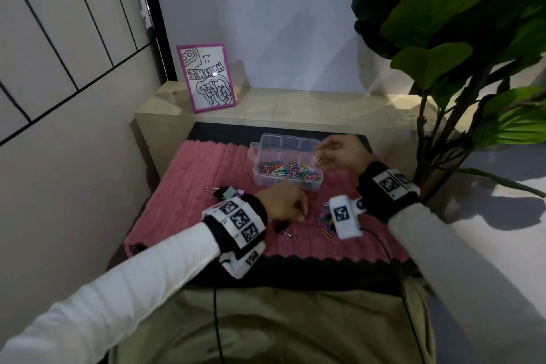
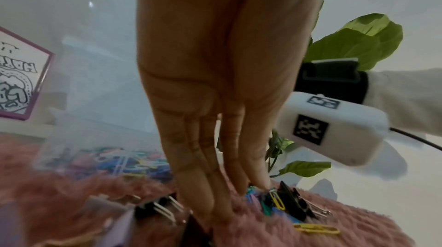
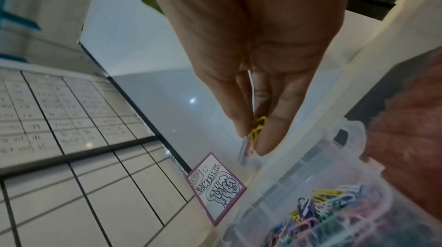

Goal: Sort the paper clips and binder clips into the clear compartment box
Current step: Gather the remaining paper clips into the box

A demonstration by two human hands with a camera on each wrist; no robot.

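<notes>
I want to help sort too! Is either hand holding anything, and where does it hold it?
The right hand pinches a few paper clips by their upper ends. The left hand holds nothing; its straight fingers touch the pink mat.

Dim, soft indoor light, wide-angle views.
The plant [image 1: 461,38] casts shadows at right; both wrist views are blurred and bent at the edges.

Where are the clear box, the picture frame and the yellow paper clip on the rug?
clear box [image 1: 256,154], head view, left wall near the handle.
picture frame [image 1: 206,80], head view, middle of the drawing.
yellow paper clip [image 2: 316,229], left wrist view, middle of the clip.
</notes>
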